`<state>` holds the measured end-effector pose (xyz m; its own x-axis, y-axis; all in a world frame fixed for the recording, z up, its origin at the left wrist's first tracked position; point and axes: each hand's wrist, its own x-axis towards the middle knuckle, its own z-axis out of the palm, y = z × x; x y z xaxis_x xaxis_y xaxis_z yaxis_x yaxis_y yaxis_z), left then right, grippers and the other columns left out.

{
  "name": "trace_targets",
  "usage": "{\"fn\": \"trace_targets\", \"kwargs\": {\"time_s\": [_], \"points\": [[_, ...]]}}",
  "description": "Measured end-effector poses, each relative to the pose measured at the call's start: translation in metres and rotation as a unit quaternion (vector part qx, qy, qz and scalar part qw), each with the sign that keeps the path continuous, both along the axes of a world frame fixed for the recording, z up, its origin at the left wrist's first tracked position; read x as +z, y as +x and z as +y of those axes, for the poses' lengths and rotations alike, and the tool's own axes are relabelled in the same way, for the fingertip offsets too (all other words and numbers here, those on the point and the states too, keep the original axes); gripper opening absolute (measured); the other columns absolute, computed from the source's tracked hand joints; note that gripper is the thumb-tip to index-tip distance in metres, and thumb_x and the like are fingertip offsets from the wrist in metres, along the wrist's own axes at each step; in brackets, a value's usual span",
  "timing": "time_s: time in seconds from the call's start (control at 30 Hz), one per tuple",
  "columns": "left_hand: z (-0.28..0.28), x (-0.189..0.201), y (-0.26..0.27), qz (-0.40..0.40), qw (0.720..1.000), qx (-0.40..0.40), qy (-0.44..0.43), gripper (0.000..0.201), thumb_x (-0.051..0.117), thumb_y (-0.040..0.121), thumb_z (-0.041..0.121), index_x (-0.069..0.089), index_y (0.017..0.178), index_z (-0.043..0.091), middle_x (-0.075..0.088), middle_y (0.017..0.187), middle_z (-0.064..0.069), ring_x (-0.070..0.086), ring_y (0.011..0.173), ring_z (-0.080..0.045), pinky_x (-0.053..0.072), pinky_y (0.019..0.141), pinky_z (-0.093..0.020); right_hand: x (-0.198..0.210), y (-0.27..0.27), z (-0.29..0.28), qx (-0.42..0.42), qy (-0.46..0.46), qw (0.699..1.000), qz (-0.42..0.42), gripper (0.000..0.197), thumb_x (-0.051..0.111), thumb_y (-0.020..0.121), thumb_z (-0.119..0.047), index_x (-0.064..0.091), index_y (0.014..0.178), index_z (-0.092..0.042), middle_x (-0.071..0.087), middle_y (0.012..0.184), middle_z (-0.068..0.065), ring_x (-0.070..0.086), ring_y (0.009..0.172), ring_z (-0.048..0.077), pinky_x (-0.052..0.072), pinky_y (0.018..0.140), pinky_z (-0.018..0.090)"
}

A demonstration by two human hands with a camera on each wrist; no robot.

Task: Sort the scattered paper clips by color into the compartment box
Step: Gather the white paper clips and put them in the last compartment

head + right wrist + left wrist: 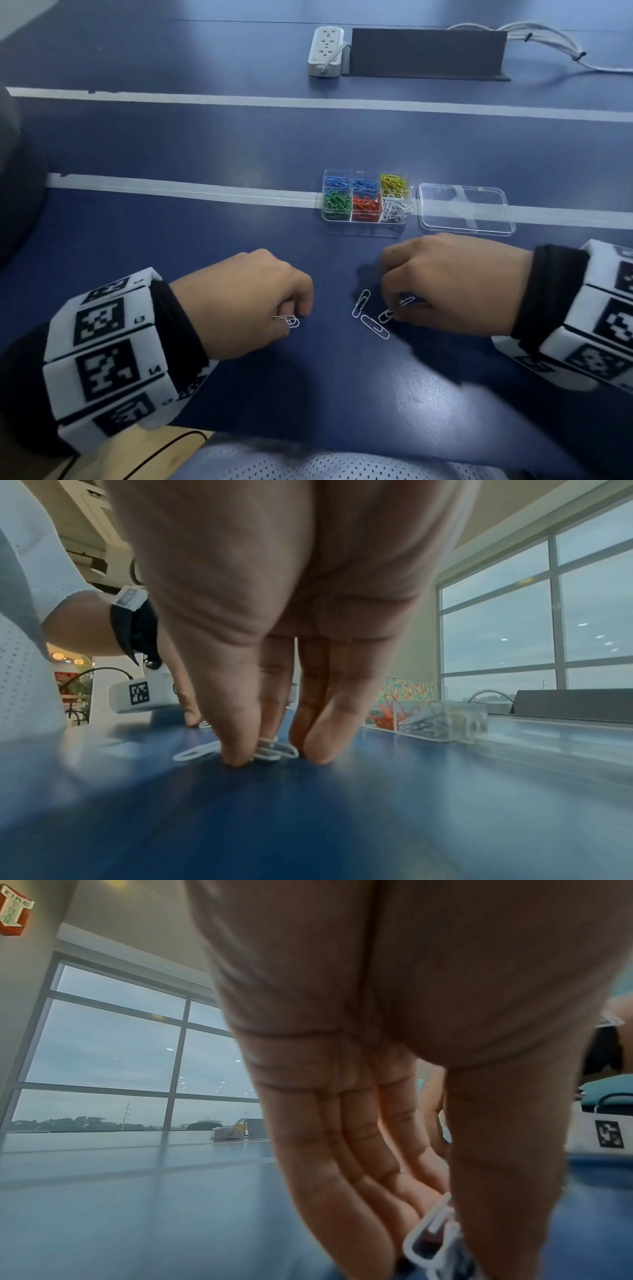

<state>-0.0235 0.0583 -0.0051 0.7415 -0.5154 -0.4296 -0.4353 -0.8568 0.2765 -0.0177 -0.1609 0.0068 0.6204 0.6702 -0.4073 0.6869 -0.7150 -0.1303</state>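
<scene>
A clear compartment box [365, 222] stands on the blue table, holding blue, yellow, green, red and white clips in separate cells. My left hand [291, 315] pinches a small bunch of white clips [289, 321] [435, 1240] just above the table. My right hand [394, 305] has its fingertips [236, 753] down on the table, pinching white clips [397, 306] [270, 749]. Two more white clips [361, 303] [375, 327] lie loose between the hands.
The box's clear lid [466, 209] lies right of the box. At the far side stand a white power strip [325, 51], a dark panel [424, 53] and grey cables [544, 41]. White tape lines [171, 188] cross the table.
</scene>
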Motion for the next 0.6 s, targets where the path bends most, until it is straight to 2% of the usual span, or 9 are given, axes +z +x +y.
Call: {"fn": "trace_targets", "kwargs": {"time_s": [0.13,0.27,0.43,0.6], "points": [[-0.002,0.0,-0.002,-0.013,1.0,-0.014,0.003,0.018,0.052,0.079,0.021,0.053,0.089,0.036,0.058,0.068,0.017,0.051,0.067,-0.001,0.037,0.06,-0.014,-0.001,-0.006,0.005,0.009,-0.014,1.0,-0.016,0.014,0.041,0.089,-0.028,0.054,0.093,-0.029,0.058,0.104,-0.006,0.06,0.093,0.026,0.05,0.076,0.035],[-0.005,0.0,-0.003,-0.02,0.999,-0.027,0.005,0.021,0.049,0.077,0.017,0.055,0.09,0.033,0.057,0.069,0.015,0.048,0.065,-0.002,0.038,0.062,-0.015,-0.003,-0.006,0.011,-0.016,-0.025,0.999,-0.029,0.02,0.043,0.083,-0.023,0.049,0.102,-0.026,0.06,0.103,0.0,0.06,0.091,0.033,0.052,0.074,0.038],[-0.008,0.001,-0.002,-0.016,1.0,-0.023,0.004,0.025,0.047,0.076,0.015,0.061,0.092,0.03,0.06,0.076,0.013,0.05,0.07,-0.006,0.046,0.072,-0.021,-0.008,-0.001,0.015,-0.043,-0.025,0.998,-0.05,0.023,0.045,0.08,-0.02,0.053,0.102,-0.023,0.06,0.102,0.001,0.061,0.089,0.032,0.053,0.074,0.037],[-0.013,0.005,0.004,-0.02,0.999,-0.032,-0.007,0.024,0.052,0.075,0.014,0.065,0.089,0.029,0.054,0.076,0.013,0.049,0.071,-0.005,0.048,0.076,-0.022,-0.009,0.002,0.01,-0.049,0.017,0.997,-0.06,0.023,0.046,0.087,-0.024,0.061,0.104,-0.022,0.057,0.107,-0.001,0.059,0.098,0.026,0.044,0.076,0.031]]}}
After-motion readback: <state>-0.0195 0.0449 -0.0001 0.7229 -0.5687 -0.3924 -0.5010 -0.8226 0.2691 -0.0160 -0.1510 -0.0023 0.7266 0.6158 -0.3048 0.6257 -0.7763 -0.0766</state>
